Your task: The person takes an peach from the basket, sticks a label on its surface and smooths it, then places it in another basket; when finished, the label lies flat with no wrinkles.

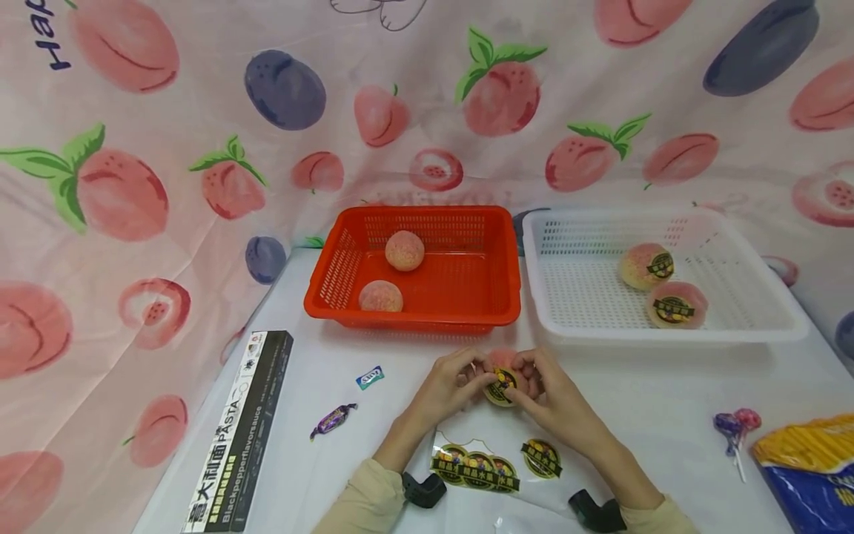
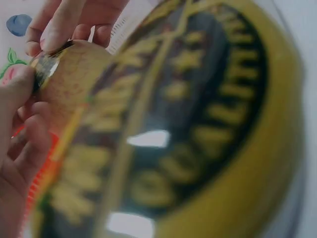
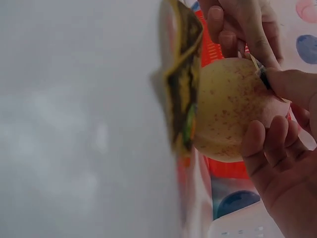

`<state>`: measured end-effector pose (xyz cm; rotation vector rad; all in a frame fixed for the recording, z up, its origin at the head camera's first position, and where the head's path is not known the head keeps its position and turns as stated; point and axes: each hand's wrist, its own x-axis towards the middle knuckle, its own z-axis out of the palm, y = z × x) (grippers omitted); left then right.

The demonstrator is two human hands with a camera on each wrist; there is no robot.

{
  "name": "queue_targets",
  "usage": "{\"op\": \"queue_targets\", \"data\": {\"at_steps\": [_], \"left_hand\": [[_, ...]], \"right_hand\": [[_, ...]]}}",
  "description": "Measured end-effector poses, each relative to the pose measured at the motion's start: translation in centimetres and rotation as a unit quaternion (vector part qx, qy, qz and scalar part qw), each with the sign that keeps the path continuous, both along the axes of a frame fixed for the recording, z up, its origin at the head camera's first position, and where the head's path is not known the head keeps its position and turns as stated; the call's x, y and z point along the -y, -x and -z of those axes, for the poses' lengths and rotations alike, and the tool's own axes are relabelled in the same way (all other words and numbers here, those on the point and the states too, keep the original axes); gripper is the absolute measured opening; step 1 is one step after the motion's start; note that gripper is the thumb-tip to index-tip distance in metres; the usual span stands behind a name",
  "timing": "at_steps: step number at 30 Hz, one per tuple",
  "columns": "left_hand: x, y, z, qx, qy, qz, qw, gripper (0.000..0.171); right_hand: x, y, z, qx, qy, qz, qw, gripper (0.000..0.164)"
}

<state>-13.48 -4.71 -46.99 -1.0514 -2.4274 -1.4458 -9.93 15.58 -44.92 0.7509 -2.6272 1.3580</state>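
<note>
A pink and yellow peach [image 1: 502,359] is between the two hands, just in front of the baskets. My left hand [image 1: 448,387] holds its left side with curled fingers, its thumb on a round black and gold sticker [image 1: 500,387]. From the right, my right hand [image 1: 559,397] grips the same peach, thumb at the sticker's lower edge. The right wrist view shows the speckled side of the peach [image 3: 225,111] with fingertips around it; there the sticker [image 3: 262,74] appears edge-on under the thumbs. Below the hands lies a clear sheet with several overlapping stickers [image 1: 475,469] and one separate sticker [image 1: 541,458].
An orange-red basket [image 1: 427,319] holds two plain peaches. In the white basket [image 1: 667,335] to its right sit two stickered peaches. A pasta box [image 1: 239,430] and two small candies stand left; lollipops [image 1: 737,426] and a yellow-blue bag [image 1: 810,467] lie right.
</note>
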Motion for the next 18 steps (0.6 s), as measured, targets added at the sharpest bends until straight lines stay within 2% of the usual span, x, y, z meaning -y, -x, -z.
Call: {"op": "queue_targets", "data": {"at_steps": [5, 9, 11, 14, 18], "left_hand": [[0.0, -0.5, -1.1, 0.023, 0.023, 0.047, 0.9984, 0.027], [-0.1, -0.8, -2.0, 0.022, 0.022, 0.065, 0.9974, 0.032], [-0.2, -0.8, -1.8, 0.018, 0.018, 0.067, 0.9974, 0.032], [-0.4, -0.6, -0.8, 0.016, 0.016, 0.058, 0.9981, 0.034], [-0.7, -0.4, -0.1, 0.016, 0.029, 0.044, 0.9985, 0.034]], "right_hand": [[-0.4, 0.0, 0.0, 0.011, -0.014, -0.013, 1.000, 0.040], [-0.6, 0.0, -0.1, 0.012, -0.032, -0.020, 0.999, 0.043], [-0.5, 0.0, -0.1, 0.006, -0.040, -0.025, 0.999, 0.043], [-0.4, -0.2, -0.1, -0.001, -0.045, -0.031, 0.998, 0.039], [-0.3, -0.2, -0.1, -0.002, -0.033, -0.013, 0.999, 0.027]]}}
